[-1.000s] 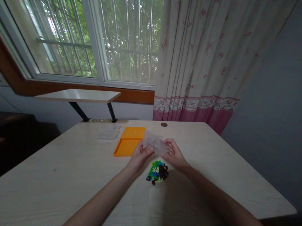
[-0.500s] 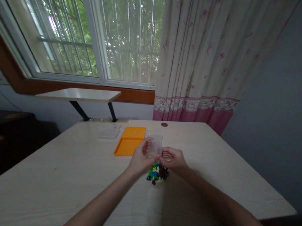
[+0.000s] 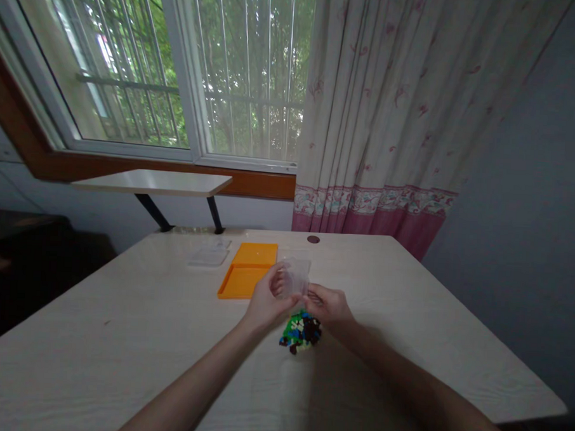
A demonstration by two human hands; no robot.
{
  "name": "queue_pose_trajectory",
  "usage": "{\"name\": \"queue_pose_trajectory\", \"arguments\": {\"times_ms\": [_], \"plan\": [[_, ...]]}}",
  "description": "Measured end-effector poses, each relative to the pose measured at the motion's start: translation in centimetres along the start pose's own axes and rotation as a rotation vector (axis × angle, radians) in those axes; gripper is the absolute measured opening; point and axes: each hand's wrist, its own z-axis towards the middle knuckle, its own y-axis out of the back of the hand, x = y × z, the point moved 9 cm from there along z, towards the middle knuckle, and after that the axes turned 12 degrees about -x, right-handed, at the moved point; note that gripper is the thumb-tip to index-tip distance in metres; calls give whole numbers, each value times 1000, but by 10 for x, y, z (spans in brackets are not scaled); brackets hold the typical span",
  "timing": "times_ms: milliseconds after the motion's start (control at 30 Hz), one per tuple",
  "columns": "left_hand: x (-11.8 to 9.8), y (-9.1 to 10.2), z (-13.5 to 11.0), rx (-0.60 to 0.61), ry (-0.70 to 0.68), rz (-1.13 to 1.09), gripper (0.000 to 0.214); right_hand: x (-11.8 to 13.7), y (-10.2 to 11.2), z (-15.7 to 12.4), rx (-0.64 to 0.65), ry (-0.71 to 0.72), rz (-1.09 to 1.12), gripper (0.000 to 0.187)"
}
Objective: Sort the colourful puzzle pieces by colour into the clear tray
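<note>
L hand [image 3: 263, 306] & R hand [image 3: 333, 308] both pinch clear plastic [image 3: 296, 274] nr ctr of frame: L on its left side, R at its lower rt, thumbs close tog. Mixed-colour bits [image 3: 301, 333] piled just below, lower ctr, on table [image 3: 167, 363]. Orange case [image 3: 244, 282], open, left of ctr, nr L hand; clear pcs [image 3: 208, 257] farther left.

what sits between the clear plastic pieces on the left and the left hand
In the head view, the open orange plastic case lies between the clear plastic pieces and the left hand.
</note>
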Motion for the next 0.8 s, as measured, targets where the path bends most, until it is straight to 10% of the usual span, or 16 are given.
{"name": "queue_pose_trajectory", "arguments": {"times_ms": [300, 567, 800], "plan": [[-4, -4, -2, 279, 178, -273, 60, -22, 37, 19, -156, -184, 256, 33], [0, -16, -23, 510, 319, -368, 62, -61, 10, 9, -4, -663, 639, 23], [1, -1, -3, 282, 243, -344, 64, -43, 22, 11, 94, -494, 701, 61]]}}
